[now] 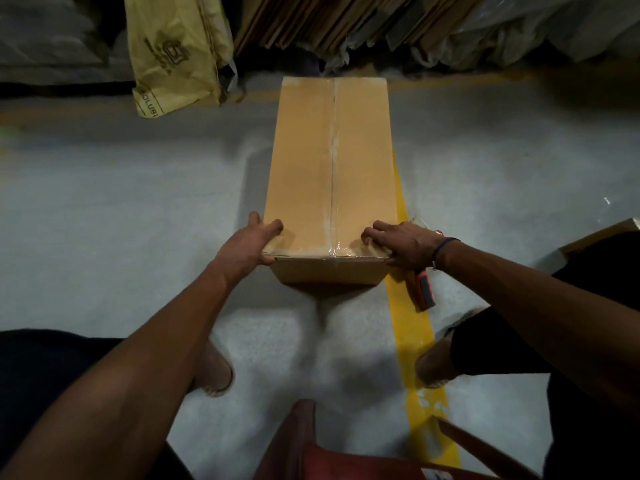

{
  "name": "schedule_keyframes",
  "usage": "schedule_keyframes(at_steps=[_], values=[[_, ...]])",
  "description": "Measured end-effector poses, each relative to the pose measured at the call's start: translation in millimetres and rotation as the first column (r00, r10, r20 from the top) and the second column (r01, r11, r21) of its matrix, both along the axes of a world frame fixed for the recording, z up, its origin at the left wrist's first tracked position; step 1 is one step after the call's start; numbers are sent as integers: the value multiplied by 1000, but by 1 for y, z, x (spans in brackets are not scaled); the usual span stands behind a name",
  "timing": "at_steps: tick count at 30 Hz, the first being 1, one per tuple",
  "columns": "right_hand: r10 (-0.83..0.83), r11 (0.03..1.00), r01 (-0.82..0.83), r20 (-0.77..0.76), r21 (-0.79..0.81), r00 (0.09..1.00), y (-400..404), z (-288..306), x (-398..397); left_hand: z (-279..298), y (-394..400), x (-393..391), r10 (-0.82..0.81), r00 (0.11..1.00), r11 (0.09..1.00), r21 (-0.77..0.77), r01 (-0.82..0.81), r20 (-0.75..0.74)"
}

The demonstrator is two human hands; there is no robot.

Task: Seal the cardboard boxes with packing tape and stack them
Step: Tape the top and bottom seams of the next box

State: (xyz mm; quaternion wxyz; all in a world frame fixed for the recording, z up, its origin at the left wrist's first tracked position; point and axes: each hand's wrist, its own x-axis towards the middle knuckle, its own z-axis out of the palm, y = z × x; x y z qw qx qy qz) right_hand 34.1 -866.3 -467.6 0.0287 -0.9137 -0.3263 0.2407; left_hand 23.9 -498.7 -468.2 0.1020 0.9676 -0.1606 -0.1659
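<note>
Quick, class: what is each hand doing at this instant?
Left hand: grips the near left corner of the cardboard box.
Right hand: fingers curled on the box's near right corner, thumb on its front.

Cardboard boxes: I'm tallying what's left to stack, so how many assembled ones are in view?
2. One taped box lies on the floor ahead; a second box's corner shows at the right edge. Others may sit out of frame.

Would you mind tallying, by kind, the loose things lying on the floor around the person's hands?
Cardboard box, taped along the top seam, with left hand and right hand on its near corners: 1
Orange and grey cutter, beside the box: 1
Yellow printed bag, at the back: 1
Total: 3
</note>
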Motion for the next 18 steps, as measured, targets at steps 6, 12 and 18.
schedule_keyframes(at_steps=[6, 12, 18], values=[[-39, 997, 45, -95, 62, 995, 1, 0, 6, -3, 3, 3, 45, 998, 998, -49, -48, -52], [-27, 999, 32, -136, 35, 990, 3, 4, 9, -4, 8, 0, -7, 999, 999, -48, 6, -32], [-17, 1000, 18, -72, 3, 997, 6, 4, 7, -1, 6, -7, 128, 991, 992, -10, -128, 30]])
